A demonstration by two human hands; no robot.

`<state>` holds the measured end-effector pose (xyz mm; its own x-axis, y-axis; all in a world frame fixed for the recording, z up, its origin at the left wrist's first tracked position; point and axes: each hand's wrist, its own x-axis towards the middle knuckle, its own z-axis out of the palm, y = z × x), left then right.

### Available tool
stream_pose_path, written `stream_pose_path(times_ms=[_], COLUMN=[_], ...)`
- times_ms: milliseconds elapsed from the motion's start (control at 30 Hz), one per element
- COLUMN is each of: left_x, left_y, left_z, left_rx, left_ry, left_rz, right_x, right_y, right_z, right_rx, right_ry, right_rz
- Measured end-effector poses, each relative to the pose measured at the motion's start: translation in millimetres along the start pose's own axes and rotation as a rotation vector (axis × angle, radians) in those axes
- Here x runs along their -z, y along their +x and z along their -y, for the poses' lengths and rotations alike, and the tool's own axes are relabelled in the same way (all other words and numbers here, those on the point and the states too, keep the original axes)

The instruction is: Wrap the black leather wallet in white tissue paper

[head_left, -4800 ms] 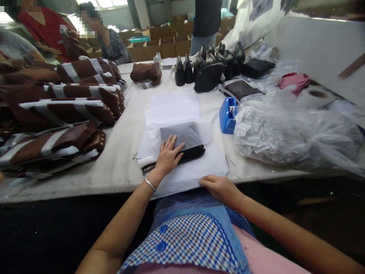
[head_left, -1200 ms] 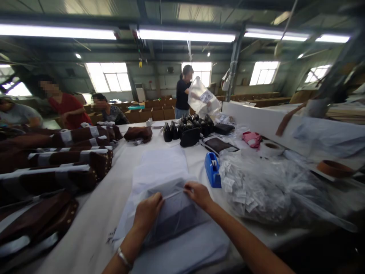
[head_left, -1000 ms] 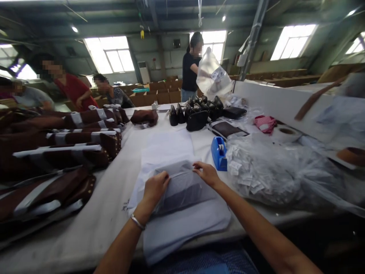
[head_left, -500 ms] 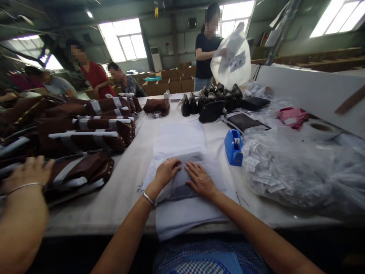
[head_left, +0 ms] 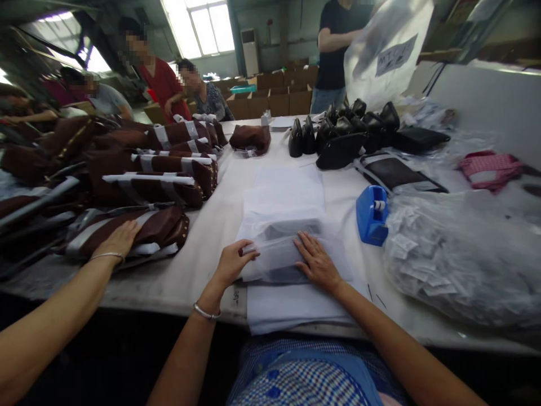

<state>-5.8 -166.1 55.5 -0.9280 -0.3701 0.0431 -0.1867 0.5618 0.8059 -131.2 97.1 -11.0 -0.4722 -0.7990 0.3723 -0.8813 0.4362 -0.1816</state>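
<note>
In front of me on the table lies a dark flat item (head_left: 279,265) inside a translucent bag (head_left: 262,255). White paper sheets (head_left: 287,194) lie beneath it and stick out at both the far and near ends. My left hand (head_left: 232,264) is at the bag's left edge, thumb and fingers pinching the film. Stretched flat over the right part of the bag, my right hand (head_left: 316,260) presses on it with fingers spread. What the dark item is cannot be made out through the cloudy film.
A blue tape dispenser (head_left: 372,214) and a big clear bag of small packets (head_left: 439,259) stand right. Brown bags (head_left: 169,225) fill the left, with a co-worker's hand (head_left: 118,239) on one. Black bags (head_left: 342,149) stand farther back. Another person holds a plastic bag (head_left: 384,62).
My left hand has moved left to the bag's edge, while my right hand still lies flat on it. The co-worker's hand at left now rests on the nearest brown bag. The view has shifted.
</note>
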Motion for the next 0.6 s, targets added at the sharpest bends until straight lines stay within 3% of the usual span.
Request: stream_pose_path(times_ms=[233,400,600], left_x=[1.4,-6.7,-24.7], left_y=[16,37,37], left_z=[9,2,14], left_rx=[0.177,0.193,0.293], left_ry=[-0.245,-0.071,-0.461], left_rz=[-0.279,-0.094,-0.163], right_x=[-3,2,2], right_y=[-2,2,5], right_z=[1,3,3], right_rx=[-0.008,-0.007,-0.022], right_ry=[-0.011,-0.01,-0.008], right_rz=[-0.018,-0.017,-0.016])
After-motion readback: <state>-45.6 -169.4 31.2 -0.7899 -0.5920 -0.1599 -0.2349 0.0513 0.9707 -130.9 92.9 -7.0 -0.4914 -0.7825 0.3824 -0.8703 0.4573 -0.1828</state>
